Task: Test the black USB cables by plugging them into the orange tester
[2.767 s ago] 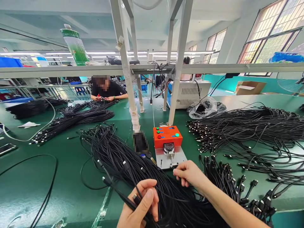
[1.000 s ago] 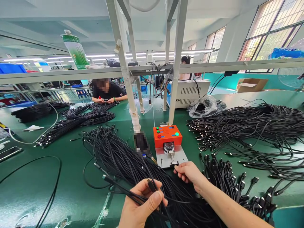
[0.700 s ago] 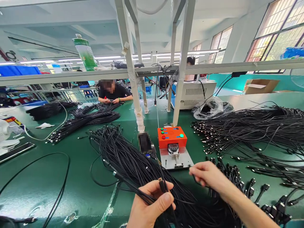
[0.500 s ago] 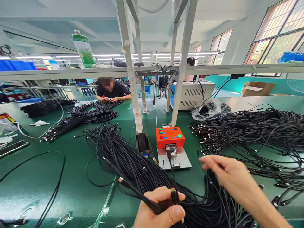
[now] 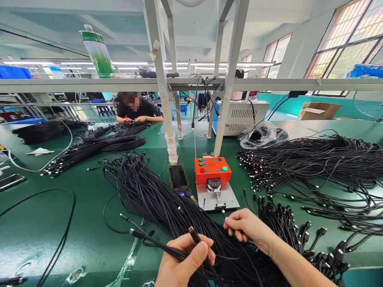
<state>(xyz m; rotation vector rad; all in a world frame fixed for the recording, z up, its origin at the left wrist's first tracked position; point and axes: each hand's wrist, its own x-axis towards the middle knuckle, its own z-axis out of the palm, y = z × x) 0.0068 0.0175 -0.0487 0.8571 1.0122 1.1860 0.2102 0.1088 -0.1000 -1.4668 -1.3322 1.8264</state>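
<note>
My left hand [image 5: 188,255] is closed around several black cables. A USB plug [image 5: 194,235] sticks up between its thumb and fingers, and more cable ends [image 5: 136,232] reach out to the left. My right hand [image 5: 247,229] pinches a thin black cable whose small plug [image 5: 224,213] points at the front edge of the metal plate [image 5: 206,202]. That plate carries a digital gauge [image 5: 214,183] and is attached to an orange box [image 5: 213,169] with coloured buttons. Beneath both hands runs a thick bundle of black cables [image 5: 149,195].
Another cable pile [image 5: 314,163] spreads over the right side, with plug ends [image 5: 302,233] by my right forearm. White posts [image 5: 167,119] rise behind the orange box. Across the green table [image 5: 98,223] a person [image 5: 139,109] sits with hands on cables. A grey machine [image 5: 248,115] stands behind.
My right hand has moved left from over the cables to the plate's front edge and now pinches a cable. The black plug in front of the gauge is gone from there. The view shifted slightly.
</note>
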